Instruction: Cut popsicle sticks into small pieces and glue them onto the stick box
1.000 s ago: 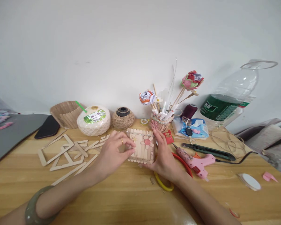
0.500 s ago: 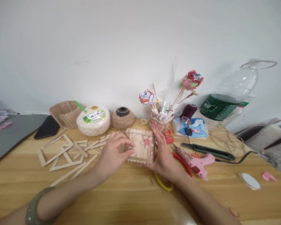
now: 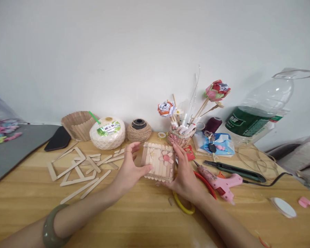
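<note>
A small box made of craft sticks [image 3: 158, 167] stands at the middle of the table, a red-centred flower and a small yellowish flower on its front. Cord or trim runs along its top and bottom. My right hand [image 3: 183, 172] grips its right side, fingers at the upper edge and thumb low down. At the left side, my left hand [image 3: 130, 168] has its fingers spread apart from the box, while its thumb lies against the lower front. Loose craft sticks [image 3: 91, 187] and stick frames lie left of my left hand.
Behind stand a wrapped coconut [image 3: 107, 134], a twine spool [image 3: 138, 131] and a pen basket [image 3: 182, 138] with paper flowers. Rightward lie a pink glue gun [image 3: 226, 184], a utility knife [image 3: 235, 171] and red and yellow tool handles [image 3: 183, 205]. A large plastic bottle [image 3: 250, 120] leans at back right.
My left fingers have opened and drawn back from the box's front, with the thumb still at it. My right hand keeps its grip. The whole view has shifted slightly.
</note>
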Demonstrator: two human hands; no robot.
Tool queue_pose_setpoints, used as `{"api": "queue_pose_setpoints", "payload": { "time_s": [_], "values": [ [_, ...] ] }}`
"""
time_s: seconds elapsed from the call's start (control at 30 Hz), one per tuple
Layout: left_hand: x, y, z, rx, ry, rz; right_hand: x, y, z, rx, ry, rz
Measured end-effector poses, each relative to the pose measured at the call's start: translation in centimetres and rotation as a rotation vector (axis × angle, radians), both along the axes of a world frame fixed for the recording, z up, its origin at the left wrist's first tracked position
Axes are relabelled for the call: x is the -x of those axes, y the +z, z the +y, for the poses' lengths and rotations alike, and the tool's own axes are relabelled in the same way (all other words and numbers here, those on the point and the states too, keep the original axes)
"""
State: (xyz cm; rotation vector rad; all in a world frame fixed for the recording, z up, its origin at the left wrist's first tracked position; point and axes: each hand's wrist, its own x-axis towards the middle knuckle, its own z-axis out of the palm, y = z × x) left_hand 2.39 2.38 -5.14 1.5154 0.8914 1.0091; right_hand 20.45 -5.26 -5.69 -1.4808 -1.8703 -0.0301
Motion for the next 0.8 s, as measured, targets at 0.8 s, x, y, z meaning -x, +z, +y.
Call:
{"api": "queue_pose_setpoints", "payload": {
  "time_s": [0.8],
  "values": [
    [-0.8,-0.2,-0.3,0.348,-0.201,-0.324,-0.1,-0.3,0.4,-0.078,0.055,-0.022]
  ]
}}
